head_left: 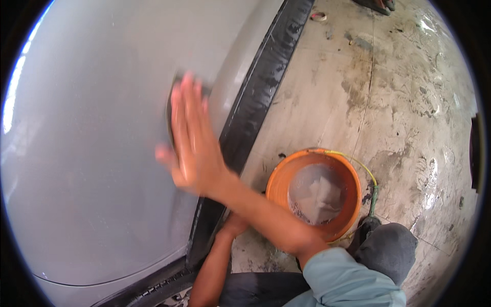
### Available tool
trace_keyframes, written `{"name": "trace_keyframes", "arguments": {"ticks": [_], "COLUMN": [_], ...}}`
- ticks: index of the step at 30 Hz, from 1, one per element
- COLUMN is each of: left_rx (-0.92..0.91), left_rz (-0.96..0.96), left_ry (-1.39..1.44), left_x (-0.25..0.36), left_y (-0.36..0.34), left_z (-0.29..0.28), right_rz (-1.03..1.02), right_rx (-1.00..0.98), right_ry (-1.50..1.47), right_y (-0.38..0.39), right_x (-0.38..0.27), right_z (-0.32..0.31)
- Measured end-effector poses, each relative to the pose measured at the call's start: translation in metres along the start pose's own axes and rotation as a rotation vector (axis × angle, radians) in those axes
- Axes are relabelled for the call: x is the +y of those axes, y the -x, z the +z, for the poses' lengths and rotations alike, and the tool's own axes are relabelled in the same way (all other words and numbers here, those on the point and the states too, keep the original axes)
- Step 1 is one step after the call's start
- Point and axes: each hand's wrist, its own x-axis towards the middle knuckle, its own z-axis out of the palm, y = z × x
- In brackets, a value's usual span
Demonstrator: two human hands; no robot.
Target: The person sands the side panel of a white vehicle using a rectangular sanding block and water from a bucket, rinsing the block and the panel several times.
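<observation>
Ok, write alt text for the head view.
A person's right hand lies flat over a thin dark pad on a large grey panel edged with a black strip. The left hand, mostly hidden behind the right forearm, is near the strip. To the right, an orange bucket of cloudy liquid stands on a stained floor.

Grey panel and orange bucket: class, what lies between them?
The head view shows a black strip, then stained floor, between the grey panel and orange bucket; the right forearm crosses above.
</observation>
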Motion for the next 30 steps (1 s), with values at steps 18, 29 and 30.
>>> {"name": "trace_keyframes", "arguments": {"ticks": [18, 29, 30], "left_rx": [-0.168, -0.247, -0.246], "left_rz": [-0.049, -0.194, -0.082], "left_ry": [-0.206, -0.23, -0.253], "left_x": [0.07, 0.085, 0.059], "left_y": [-0.035, -0.012, -0.011], "left_z": [0.005, 0.0, -0.003], "right_rz": [0.261, 0.371, 0.289], "right_rx": [0.053, 0.094, 0.021], "right_ry": [0.187, 0.119, 0.15], "right_y": [-0.052, -0.082, -0.044], "right_x": [0.062, 0.104, 0.056], "right_z": [-0.028, -0.045, -0.02]}}
